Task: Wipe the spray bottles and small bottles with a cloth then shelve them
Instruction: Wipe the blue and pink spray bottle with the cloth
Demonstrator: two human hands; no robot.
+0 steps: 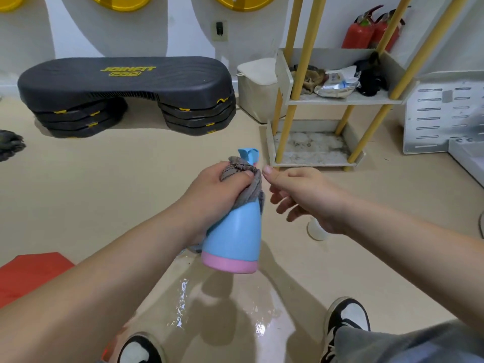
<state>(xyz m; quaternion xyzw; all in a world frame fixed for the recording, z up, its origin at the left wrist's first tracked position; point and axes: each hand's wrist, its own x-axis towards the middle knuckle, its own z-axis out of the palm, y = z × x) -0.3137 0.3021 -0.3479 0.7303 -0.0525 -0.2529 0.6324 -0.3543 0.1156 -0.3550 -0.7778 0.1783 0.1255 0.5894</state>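
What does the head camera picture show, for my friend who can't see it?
A left hand grips a grey cloth around the neck of a blue spray bottle above a wet floor. The right hand hovers open beside it.

1. Black step platform (pixel 125 82) with yellow lettering, on stacked risers, upper left.
2. Two red extinguishers (pixel 366 32) against the wall, upper right.
3. White bin (pixel 258 87), just right of the platform.
4. Red mat (pixel 28 273), lower left edge.
5. Wet patch (pixel 183 305) on the beige floor (pixel 104 179), bottom centre.
6. Slotted metal panel (pixel 440 113), right edge.
7. Black-and-white shoes (pixel 352 314), bottom.
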